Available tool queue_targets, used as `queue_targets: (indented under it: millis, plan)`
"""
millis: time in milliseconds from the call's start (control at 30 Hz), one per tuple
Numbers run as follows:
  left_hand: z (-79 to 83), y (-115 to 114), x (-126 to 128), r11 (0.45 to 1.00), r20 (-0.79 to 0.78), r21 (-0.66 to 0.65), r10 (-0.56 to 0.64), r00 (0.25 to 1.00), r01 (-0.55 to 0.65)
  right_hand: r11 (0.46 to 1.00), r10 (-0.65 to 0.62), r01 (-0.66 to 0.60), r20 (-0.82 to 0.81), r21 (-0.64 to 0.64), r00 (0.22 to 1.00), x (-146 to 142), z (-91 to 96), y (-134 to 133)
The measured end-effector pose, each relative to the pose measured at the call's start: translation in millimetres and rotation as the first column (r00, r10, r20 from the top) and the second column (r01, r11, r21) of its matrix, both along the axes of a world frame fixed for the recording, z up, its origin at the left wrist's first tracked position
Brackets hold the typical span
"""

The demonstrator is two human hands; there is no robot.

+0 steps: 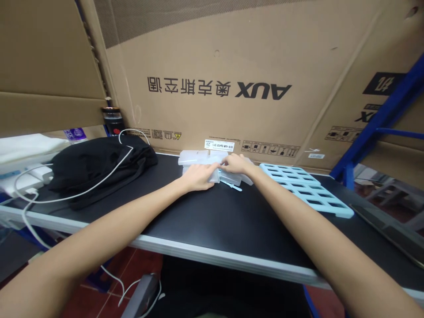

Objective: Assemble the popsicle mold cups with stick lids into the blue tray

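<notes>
Bare arms [139, 216] above black clothing [232, 287].
Both slim forearms [298, 212] are uncovered, tapering to plain wrists and bare hands [200, 176]; the black cloth over the lap is too shadowed for detail, a dull greenish edge [210, 315] showing lowest.

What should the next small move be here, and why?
Perhaps steady the translucent white plastic pieces with the left hand and slide the thin light-blue plastic strip out with the right hand: the left rests against the pieces, the right is close by, and the strip's end juts out in front.
</notes>
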State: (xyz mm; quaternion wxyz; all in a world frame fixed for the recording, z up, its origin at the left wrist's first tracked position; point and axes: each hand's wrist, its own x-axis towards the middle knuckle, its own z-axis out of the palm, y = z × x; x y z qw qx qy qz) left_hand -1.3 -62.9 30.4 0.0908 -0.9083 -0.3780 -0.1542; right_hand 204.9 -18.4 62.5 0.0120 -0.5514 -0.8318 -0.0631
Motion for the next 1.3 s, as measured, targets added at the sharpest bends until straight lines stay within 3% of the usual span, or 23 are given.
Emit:
queue_targets:
  millis: [167,433,633,733,800,900,1033,1200,1300]
  plan:
    - [-0.2,0,1,1.000,0.029,-0.004,-0.002,1.000,0.002,0.999,0.031,-0.031,-0.039,-0.007,0.999,10,-4.0,9]
    - [2.4,-4,4,0.999,0.001,-0.046,0.010,1.000,-0.010,0.961,0.107,-0.163,-0.243,-0.224,0.964,14,-5.7,22]
    - [1.6,-8,4,0.999,0.049,-0.043,-0.007,0.999,0.009,0.999,0.016,-0.024,-0.236,-0.034,0.972,14,5.5,18]
    - [0.3,-10,5,0.999,0.106,-0.035,0.000,0.994,0.004,0.986,0.044,0.011,-0.319,0.169,0.947,22,10.9,2]
    - [-1.1,-12,7,0.999,0.191,-0.039,0.021,0.981,-0.013,0.952,0.128,0.017,-0.448,0.305,0.885,27,10.9,-19]
    - [-4.1,-14,11,0.999,0.356,-0.023,0.033,0.934,-0.026,0.918,0.273,-0.031,-0.574,0.396,0.772,27,1.6,-60]
    - [-7.9,-18,13,0.998,0.411,0.003,-0.056,0.910,0.060,0.906,0.368,-0.132,-0.594,0.402,0.716,10,-20.9,-98]
    - [-7.4,-17,10,0.957,0.364,-0.058,-0.244,0.899,0.284,0.932,0.362,-0.237,-0.698,0.273,0.618,-2,-35.7,-99]
    - [-5.8,-16,10,0.922,0.337,-0.144,-0.296,0.894,0.360,0.915,0.384,-0.350,-0.693,0.199,0.610,4,-38.5,-99]
